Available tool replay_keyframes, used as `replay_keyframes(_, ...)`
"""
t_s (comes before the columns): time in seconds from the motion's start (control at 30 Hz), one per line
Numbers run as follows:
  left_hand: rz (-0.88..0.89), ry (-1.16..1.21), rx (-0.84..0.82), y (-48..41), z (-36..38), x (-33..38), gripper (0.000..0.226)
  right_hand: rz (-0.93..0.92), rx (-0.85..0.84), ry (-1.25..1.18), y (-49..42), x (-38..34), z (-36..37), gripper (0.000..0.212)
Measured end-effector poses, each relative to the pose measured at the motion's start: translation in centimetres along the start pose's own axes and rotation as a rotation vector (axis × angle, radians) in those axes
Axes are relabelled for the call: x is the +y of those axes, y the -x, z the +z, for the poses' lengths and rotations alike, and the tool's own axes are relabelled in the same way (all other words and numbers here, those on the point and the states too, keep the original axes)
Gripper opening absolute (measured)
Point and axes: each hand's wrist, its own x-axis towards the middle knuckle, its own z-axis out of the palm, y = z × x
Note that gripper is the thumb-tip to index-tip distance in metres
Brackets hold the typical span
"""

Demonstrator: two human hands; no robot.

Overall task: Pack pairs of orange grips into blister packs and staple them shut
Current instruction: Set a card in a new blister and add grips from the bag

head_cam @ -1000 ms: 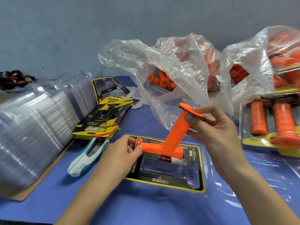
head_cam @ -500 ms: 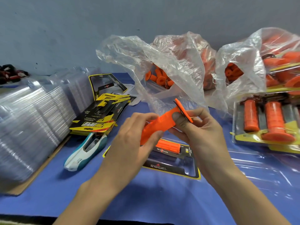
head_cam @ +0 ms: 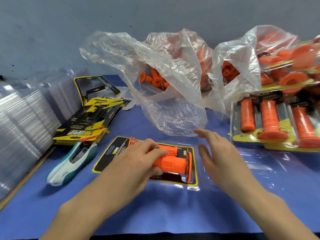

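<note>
Hands can pass over the blue cloth in front; plastic bag overhangs behind, stapler left, finished packs right.

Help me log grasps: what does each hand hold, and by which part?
Left hand grips the nearer orange grip by its barrel, opposite the flange. Right hand holds nothing.

The chunky orange grip under my left hand looks like matt rubber, moulded in shallow blocks. It lies in a clear plastic blister pack, glossy, over a smooth printed black-and-yellow card. The blue table cover is matt cloth. The big clear bag is thin, crinkled film. The white-and-teal stapler is smooth, shiny plastic.
</note>
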Motion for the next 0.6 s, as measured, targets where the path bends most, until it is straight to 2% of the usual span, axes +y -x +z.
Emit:
replay_keyframes(0.1,0.010,-0.020,0.006,0.1,0.5,-0.2,0.033,-0.059,-0.118,0.176,0.9,0.2,0.7,0.038)
replay_keyframes(0.47,-0.012,0.035,-0.037,0.0,1.3,0.1,0.036,-0.026,-0.132,0.172,1.1,0.3,0.2,0.034)
replay_keyframes(0.6,0.003,0.061,-0.056,0.1,1.4,-0.4,0.044,-0.030,-0.131,0.165,1.3,0.3,0.1,0.031)
